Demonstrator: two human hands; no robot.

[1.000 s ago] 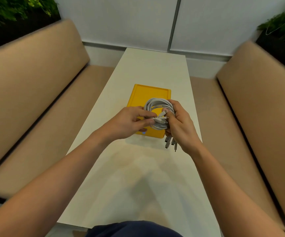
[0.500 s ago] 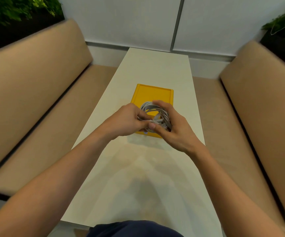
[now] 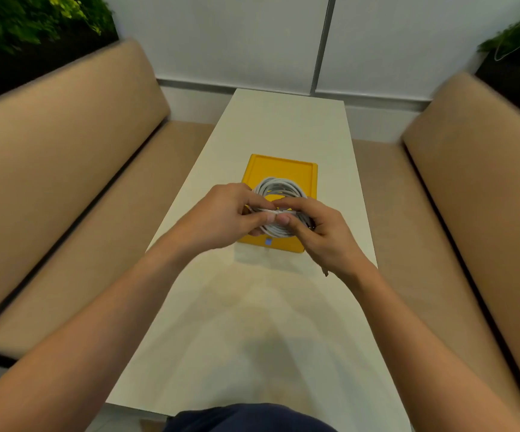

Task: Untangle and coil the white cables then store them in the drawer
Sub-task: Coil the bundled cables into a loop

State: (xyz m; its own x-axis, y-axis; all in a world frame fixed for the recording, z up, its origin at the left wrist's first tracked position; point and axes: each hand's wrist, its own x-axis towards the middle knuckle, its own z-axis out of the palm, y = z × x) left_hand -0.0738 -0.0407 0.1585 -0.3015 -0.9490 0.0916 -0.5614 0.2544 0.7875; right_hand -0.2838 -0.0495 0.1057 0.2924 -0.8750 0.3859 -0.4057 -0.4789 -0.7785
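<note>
gripping round white cable coil [image 3: 279,190], both hands

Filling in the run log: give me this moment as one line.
phase: coiling | left grip: pinches coiled white cables | right grip: pinches same coil | coil: held over yellow rectangular plastic tray

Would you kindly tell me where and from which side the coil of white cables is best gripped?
Probably the near arc of the coil of white cables, from the near side, where the left hand and right hand pinch it: there the loops bunch tight, while the far arc fans loose.
</note>
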